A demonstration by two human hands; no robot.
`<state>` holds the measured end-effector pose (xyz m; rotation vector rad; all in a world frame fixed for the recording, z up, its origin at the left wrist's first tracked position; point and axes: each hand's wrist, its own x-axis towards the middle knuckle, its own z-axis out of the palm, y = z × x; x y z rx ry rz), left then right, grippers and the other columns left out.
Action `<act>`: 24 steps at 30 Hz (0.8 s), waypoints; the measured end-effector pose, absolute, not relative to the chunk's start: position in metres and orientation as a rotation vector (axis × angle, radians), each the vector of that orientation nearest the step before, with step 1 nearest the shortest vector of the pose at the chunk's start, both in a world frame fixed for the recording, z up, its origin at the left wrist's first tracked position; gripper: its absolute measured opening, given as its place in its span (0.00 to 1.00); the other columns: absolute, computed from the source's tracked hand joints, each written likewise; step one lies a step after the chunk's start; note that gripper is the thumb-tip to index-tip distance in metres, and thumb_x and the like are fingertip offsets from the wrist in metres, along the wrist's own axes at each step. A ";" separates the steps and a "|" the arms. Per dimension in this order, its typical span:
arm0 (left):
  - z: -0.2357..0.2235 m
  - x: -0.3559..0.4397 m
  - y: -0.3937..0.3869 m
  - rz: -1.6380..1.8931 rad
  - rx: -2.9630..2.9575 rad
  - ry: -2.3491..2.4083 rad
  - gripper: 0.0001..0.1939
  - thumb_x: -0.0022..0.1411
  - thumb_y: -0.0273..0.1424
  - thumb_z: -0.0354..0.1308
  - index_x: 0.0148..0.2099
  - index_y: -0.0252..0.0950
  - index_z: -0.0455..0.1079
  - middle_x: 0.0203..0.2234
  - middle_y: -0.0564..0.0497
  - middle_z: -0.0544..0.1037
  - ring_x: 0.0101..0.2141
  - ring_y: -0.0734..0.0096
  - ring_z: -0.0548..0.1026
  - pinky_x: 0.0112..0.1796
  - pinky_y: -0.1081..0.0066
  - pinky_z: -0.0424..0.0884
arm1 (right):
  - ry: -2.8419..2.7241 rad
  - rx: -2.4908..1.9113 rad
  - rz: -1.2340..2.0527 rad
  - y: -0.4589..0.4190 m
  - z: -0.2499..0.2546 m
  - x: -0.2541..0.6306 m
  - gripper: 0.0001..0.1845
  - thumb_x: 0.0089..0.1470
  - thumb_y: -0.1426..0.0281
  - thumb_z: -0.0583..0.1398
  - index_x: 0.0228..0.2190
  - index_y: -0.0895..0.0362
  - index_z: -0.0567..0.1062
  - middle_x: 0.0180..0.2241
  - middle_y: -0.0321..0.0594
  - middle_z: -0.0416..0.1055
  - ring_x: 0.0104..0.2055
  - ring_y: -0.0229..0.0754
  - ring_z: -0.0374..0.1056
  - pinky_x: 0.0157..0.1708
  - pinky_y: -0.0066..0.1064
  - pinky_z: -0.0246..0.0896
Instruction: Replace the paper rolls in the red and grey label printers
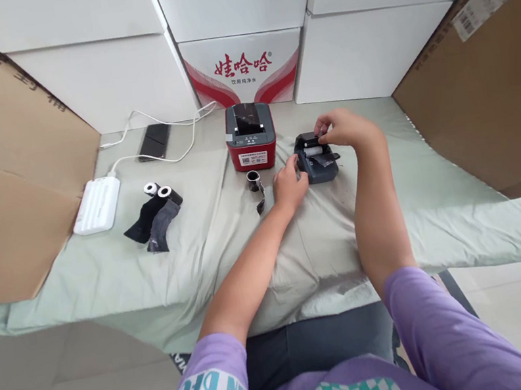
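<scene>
A small dark label printer (321, 173) lies on the cloth with its cover raised. Inside it sits a white roll (314, 151), and a dark strip (325, 160) trails over its front. My left hand (290, 186) grips the printer's left side with bent fingers. Above the far right part, my right hand (340, 128) pinches the edge of the raised cover; its fingertips partly hide that spot. Just left of my left hand stands a small dark roll (253, 180) with a curled tail.
Behind stands a red and black printer (252, 140). To the left lie two black rolls (162, 201) with loose tails, a white power bank (97, 205) with a cable, and a dark phone (155, 141). White boxes (351, 53) and cardboard panels (486, 84) border the cloth-covered table (420, 195).
</scene>
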<state>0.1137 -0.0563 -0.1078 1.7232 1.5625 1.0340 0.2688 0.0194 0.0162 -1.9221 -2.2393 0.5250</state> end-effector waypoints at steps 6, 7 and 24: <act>-0.111 0.114 -0.054 1.077 1.742 1.523 0.30 0.64 0.25 0.53 0.68 0.32 0.63 0.60 0.42 0.76 0.57 0.59 0.76 0.60 0.61 0.68 | -2.322 -2.054 0.661 0.023 0.015 0.268 0.14 0.50 0.69 0.68 0.41 0.54 0.77 0.36 0.41 0.76 0.34 0.41 0.69 0.35 0.33 0.62; -0.111 0.114 -0.053 1.075 1.742 1.527 0.30 0.64 0.25 0.53 0.68 0.33 0.63 0.60 0.42 0.76 0.58 0.59 0.75 0.60 0.61 0.68 | -2.325 -2.077 0.687 0.023 0.014 0.268 0.15 0.50 0.68 0.68 0.41 0.54 0.77 0.35 0.41 0.75 0.33 0.41 0.69 0.34 0.33 0.62; -0.110 0.114 -0.055 1.074 1.732 1.524 0.30 0.64 0.23 0.53 0.67 0.34 0.63 0.61 0.42 0.75 0.58 0.57 0.75 0.61 0.59 0.68 | -2.192 -2.213 0.849 0.020 0.016 0.263 0.12 0.54 0.73 0.68 0.41 0.55 0.75 0.35 0.42 0.77 0.32 0.41 0.73 0.34 0.32 0.67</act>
